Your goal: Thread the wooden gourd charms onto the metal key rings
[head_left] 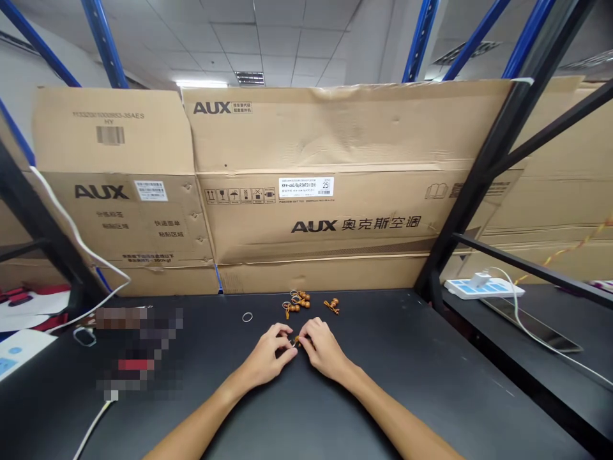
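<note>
Both my hands rest on the black table (393, 358), fingertips meeting at the middle. My left hand (267, 352) and my right hand (323, 348) pinch together a small brown gourd-shaped charm (297, 341), mostly hidden by the fingers. Just beyond them lies a small heap of the same wooden gourd charms with metal rings (297, 301), and one more gourd charm (332, 305) lies to its right. A loose metal key ring (247, 316) lies to the left of the heap.
Large AUX cardboard boxes (335, 191) stand as a wall along the table's back edge. Black and blue rack posts (483, 166) rise on the right. A white power strip (481, 286) with a cable lies on the right-hand table. A blurred patch and a white cable (90, 428) lie at left.
</note>
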Demonstrator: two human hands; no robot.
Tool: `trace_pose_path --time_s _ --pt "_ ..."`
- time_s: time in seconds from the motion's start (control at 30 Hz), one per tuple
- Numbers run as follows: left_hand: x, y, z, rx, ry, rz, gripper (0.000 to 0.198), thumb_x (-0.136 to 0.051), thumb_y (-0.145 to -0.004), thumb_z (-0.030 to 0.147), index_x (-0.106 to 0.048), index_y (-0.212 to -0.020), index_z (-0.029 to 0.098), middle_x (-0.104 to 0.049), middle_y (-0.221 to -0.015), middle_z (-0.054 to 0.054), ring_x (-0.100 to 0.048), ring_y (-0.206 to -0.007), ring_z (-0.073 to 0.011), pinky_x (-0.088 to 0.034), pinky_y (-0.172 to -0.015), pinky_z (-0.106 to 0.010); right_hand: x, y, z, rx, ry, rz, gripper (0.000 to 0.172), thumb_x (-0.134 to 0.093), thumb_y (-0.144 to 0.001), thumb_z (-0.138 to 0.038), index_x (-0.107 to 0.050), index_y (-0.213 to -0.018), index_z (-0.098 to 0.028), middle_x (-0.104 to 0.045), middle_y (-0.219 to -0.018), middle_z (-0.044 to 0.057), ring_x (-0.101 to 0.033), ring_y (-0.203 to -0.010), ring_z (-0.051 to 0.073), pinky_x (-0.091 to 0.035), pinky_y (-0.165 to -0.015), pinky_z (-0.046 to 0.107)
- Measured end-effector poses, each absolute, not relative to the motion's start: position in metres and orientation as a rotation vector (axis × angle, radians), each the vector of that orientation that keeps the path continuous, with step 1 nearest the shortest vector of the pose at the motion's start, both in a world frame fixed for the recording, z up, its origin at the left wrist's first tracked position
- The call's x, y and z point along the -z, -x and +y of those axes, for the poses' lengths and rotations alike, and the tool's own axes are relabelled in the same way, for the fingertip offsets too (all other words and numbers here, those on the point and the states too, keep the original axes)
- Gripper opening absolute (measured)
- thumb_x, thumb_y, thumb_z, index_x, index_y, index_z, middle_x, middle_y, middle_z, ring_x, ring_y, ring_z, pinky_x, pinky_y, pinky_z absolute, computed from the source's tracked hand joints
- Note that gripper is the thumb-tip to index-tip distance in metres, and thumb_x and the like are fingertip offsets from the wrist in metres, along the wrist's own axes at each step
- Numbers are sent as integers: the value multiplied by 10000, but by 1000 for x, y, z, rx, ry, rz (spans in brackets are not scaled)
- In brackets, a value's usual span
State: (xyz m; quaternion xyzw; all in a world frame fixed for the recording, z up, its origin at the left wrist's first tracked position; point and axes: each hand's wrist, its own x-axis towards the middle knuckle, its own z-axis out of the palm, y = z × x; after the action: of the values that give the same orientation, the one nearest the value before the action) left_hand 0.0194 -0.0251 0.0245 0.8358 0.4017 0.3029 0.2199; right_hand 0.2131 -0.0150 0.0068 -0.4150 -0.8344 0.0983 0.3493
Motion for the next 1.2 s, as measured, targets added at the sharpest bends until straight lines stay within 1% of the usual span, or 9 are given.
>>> trace_pose_path --time_s 0.13,0.23,0.37,0.47,0.57,0.7,0.83,1.1,1.2 --pt "-24 -20 -24 -837 -2291 1151 294 -511 -901 313 -663 -686 183 -583 -1110 -70 -587 -981 -192 -460 -876 -315 -9 -212 -18 -307 944 -2238 125 -440 -919 -174 -492 -809 -206 -582 -833 37 -489 -812 189 -384 -727 323" --pt "-25 -19 -24 -837 -2310 1105 273 -493 -912 280 -686 -742 188 -581 -1124 -71 -589 -964 -180 -461 -873 -308 -8 -212 -17 -275 1021 -2211 151 -442 -921 -178 -490 -781 -204 -581 -820 38 -491 -817 193 -378 -724 325" --pt "-26 -19 -26 -843 -2360 1025 219 -537 -892 275 -704 -772 197 -576 -1145 -66 -562 -1013 -190 -440 -921 -321 -5 -214 -13 -250 1120 -2179 147 -448 -921 -182 -495 -782 -202 -586 -826 40 -492 -823 201 -368 -724 335" --pt "-24 -19 -26 -840 -2352 1062 226 -577 -868 302 -683 -702 193 -582 -1124 -59 -555 -1027 -200 -439 -922 -332 -5 -215 -15 -301 1022 -2213 122 -445 -922 -178 -496 -815 -204 -588 -843 38 -493 -838 197 -373 -737 332" --pt "-24 -19 -26 -854 -2332 1083 270 -545 -888 295 -658 -668 184 -585 -1116 -61 -567 -1005 -191 -448 -908 -326 -6 -215 -16 -319 978 -2227 110 -447 -924 -180 -496 -829 -206 -587 -846 32 -491 -834 189 -374 -742 328" --pt "-26 -18 -26 -835 -2362 982 239 -526 -902 264 -683 -740 187 -563 -1155 -61 -565 -984 -172 -450 -912 -298 -4 -214 -14 -258 1098 -2208 136 -447 -924 -185 -499 -800 -202 -585 -825 38 -491 -840 202 -368 -734 334" --pt "-26 -17 -25 -833 -2423 982 210 -525 -910 262 -708 -826 204 -551 -1162 -60 -548 -990 -178 -440 -929 -314 -4 -213 -13 -213 1181 -2195 150 -449 -924 -183 -498 -784 -203 -590 -839 40 -491 -840 205 -367 -735 336" --pt "-26 -12 -23 -756 -2570 950 207 -501 -920 240 -701 -868 225 -545 -1170 -57 -524 -1048 -200 -433 -937 -345 -5 -216 -13 -220 1155 -2236 129 -452 -918 -183 -503 -801 -203 -580 -860 41 -488 -856 201 -376 -736 331" --pt "-27 -11 -23 -756 -2542 979 154 -527 -895 239 -677 -870 216 -546 -1161 -62 -525 -1053 -201 -432 -944 -348 -6 -217 -13 -230 1149 -2220 133 -457 -913 -172 -498 -790 -201 -579 -849 38 -486 -851 197 -376 -738 330"
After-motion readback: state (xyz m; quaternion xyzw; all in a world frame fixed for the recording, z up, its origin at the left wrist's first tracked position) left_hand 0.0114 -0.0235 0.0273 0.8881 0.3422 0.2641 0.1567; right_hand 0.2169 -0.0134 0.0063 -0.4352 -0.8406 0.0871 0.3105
